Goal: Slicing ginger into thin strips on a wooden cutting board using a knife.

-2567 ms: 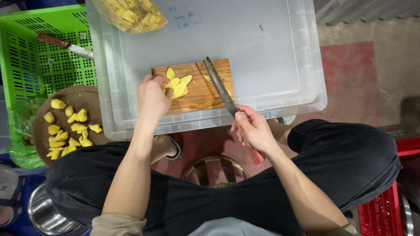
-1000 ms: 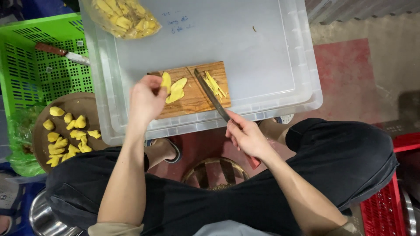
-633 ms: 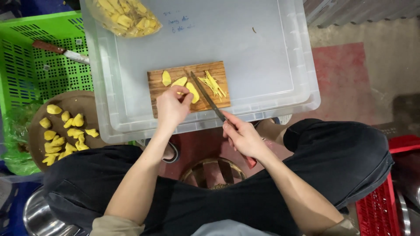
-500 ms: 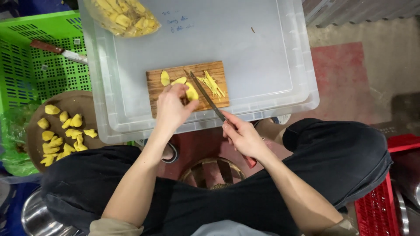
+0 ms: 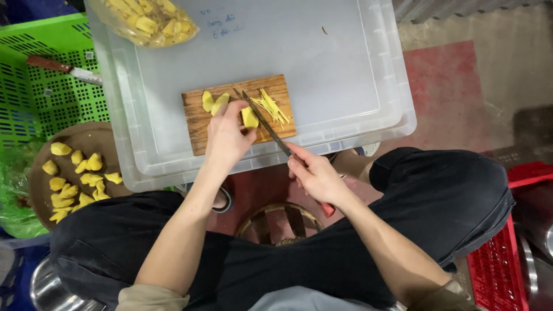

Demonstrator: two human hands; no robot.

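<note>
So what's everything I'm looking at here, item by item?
Cutting board: one, brown wood, on the upturned clear tub.
Clear tub: one, translucent white, upside down as a work surface.
Yellow slice: one, on the board under the left fingertips, against the blade.
Yellow slices: about two, at the board's left.
Thin yellow strips: a small pile, right of the blade.
Knife: one, dark blade, slanting across the board.
Bag of yellow pieces: one, clear, top left of the tub.
Second knife: one, brown handle, on the green crate.
Round tray: one, brown, holding yellow chunks.
Red crate: one, lower right.
Left hand: steadies the slice.
Right hand: grips the knife handle.
</note>
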